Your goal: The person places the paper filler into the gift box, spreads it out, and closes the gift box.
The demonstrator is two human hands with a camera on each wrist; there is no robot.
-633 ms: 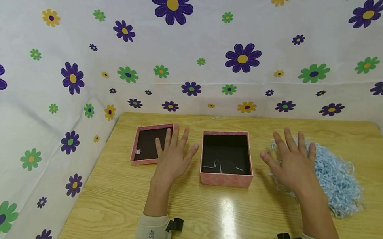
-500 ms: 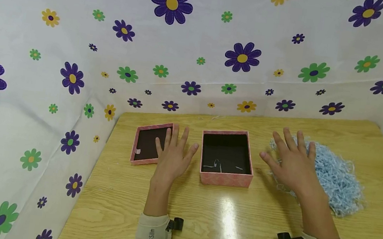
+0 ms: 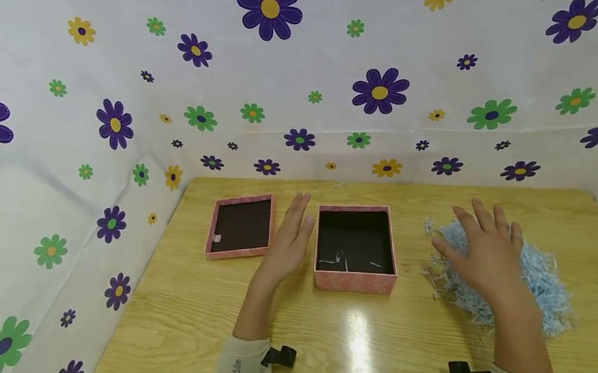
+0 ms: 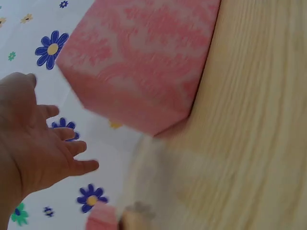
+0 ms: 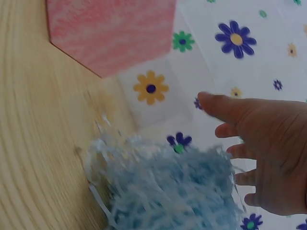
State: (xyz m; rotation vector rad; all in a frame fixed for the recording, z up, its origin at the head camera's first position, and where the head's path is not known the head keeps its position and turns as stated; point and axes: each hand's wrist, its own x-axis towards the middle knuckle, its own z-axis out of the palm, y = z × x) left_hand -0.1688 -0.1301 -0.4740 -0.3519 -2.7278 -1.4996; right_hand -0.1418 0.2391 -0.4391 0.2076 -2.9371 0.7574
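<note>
A square pink patterned box [image 3: 354, 282] stands uncovered at the middle of the table, with a few pale shreds on its black inside. My left hand [image 3: 287, 244], fingers straight and turned edgewise, is just left of the box and holds nothing. Beyond it lies the shallow pink lid [image 3: 242, 226], black inside facing up. Over the heap of light blue shredded paper [image 3: 546, 288] my right hand [image 3: 486, 256] spreads its fingers and holds nothing. In the right wrist view the shredded paper [image 5: 172, 191] lies below the right hand [image 5: 273, 153].
The wooden table [image 3: 192, 323] runs up to a white flowered cloth [image 3: 302, 69] at the back and sides. Black wrist cameras sit on both sleeves. A thin shred lies near the back edge.
My left hand has turned onto its edge and shifted right, uncovering the lid. The right hand has moved right, farther over the shredded paper.
</note>
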